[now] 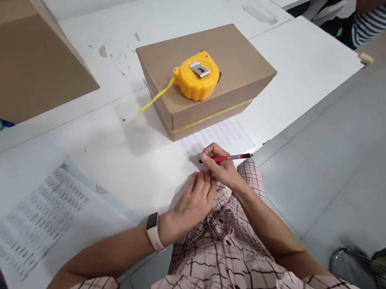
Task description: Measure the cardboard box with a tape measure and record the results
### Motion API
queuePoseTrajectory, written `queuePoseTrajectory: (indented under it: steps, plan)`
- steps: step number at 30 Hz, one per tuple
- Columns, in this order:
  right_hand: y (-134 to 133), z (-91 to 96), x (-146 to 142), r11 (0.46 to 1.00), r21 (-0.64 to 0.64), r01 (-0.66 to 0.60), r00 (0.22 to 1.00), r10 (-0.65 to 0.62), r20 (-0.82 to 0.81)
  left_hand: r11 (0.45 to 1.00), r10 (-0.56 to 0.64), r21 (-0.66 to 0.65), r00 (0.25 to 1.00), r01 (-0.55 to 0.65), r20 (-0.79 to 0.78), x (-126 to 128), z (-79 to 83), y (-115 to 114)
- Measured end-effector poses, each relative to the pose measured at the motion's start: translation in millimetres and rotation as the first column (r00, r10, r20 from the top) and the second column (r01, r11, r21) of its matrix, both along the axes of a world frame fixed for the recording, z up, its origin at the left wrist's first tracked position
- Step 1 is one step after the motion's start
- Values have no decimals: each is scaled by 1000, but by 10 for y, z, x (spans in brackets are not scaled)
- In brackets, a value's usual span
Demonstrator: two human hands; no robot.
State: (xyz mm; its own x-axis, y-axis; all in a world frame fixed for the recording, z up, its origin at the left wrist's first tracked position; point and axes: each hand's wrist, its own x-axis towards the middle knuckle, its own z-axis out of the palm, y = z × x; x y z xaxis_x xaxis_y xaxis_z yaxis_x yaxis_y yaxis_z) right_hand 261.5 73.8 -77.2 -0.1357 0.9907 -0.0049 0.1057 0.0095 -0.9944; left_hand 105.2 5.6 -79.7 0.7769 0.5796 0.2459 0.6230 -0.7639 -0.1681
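Checked shirt, pen in right grip, closed box, contents hidden

The white table is occupied by a large cardboard box, a smaller carton, a partly covered printed sheet and overlapping printed papers.

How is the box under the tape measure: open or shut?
Shut on top: the box has a flat, unbroken upper face, the tape measure resting on it. Its underside is hidden.

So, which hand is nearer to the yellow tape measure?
The right hand, holding the red pen: it is below the tape measure in the picture. The left hand is even lower and more to the left.
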Motion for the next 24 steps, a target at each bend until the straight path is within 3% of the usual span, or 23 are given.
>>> queuePoseTrajectory:
  steps: [5, 9, 16, 24]
  plan:
    - [2, 42, -5, 994, -73, -85, 995, 88, 43, 1000, -7, 7, 1000, 7, -20, 5, 16, 1]
    - [-15, 38, 19, 998, -29, -50, 989, 53, 138, 1000, -11, 13, 999, 12, -33, 8, 27, -3]
    - [-16, 41, 104, 992, -7, -124, 973, 122, 194, 1000, -12, 25, 1000, 12, -9, 33, 40, -3]
    - [-74, -98, 115, 997, 70, -30, 984, 17, 179, 999, -23, 37, 1000, 23, -10, 23, 66, 22]
